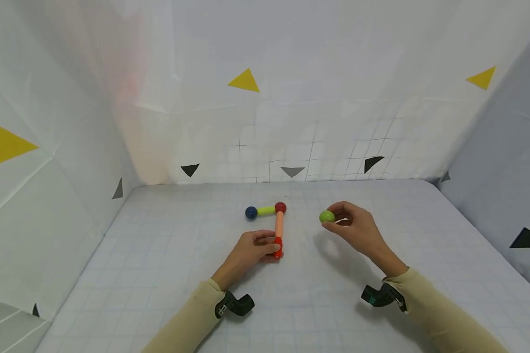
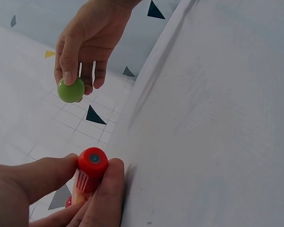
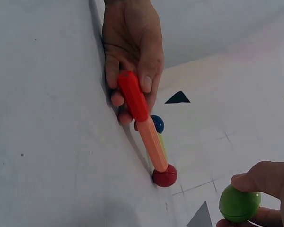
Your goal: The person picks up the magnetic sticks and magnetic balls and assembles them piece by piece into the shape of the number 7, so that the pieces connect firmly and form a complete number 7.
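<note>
My left hand (image 1: 249,249) pinches a red rod (image 1: 278,249) between thumb and fingers, low over the table. A grey round spot shows in the rod's end face in the left wrist view. From its other end an orange rod (image 1: 279,224) runs to a dark red ball (image 1: 280,208). Off that ball, a yellow-green rod (image 1: 266,210) leads left to a dark blue ball (image 1: 251,213). To the right, my right hand (image 1: 357,229) holds a green ball (image 3: 239,203) between thumb and fingertips, raised above the table and apart from the joined pieces.
A white cloth with a faint grid covers the table (image 1: 159,294). White sheets with yellow, black and grey triangles rise behind it (image 1: 309,59) and at both sides. Each wrist wears a dark camera band.
</note>
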Demonstrator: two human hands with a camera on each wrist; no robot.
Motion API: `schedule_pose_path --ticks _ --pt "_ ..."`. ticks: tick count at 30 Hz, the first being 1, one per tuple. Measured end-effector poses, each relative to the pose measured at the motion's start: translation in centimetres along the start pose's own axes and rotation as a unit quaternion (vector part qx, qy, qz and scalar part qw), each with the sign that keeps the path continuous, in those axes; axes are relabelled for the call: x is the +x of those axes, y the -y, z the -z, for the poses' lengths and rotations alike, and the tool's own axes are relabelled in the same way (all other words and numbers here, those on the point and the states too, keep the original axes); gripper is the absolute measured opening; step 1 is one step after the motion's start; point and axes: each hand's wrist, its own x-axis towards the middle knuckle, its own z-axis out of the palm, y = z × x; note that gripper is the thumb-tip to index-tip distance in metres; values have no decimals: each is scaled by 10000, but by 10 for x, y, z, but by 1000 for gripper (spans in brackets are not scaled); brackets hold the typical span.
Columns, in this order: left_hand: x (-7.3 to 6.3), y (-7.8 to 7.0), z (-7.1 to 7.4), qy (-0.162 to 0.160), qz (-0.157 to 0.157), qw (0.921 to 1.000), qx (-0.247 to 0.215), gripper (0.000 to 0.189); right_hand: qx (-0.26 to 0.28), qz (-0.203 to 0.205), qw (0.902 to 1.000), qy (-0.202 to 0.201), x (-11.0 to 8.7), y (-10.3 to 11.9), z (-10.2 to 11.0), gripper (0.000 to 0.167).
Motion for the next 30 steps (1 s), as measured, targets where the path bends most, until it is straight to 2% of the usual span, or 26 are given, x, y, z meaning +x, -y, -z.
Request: schedule_pose_path --ticks 6,30 --pt "1 1 0 9 -25 10000 -53 50 147 151 9998 68 -4 6 -9 29" --pt "-1 -2 0 34 10 10000 -25 47 330 243 9976 550 -20 28 -37 28"
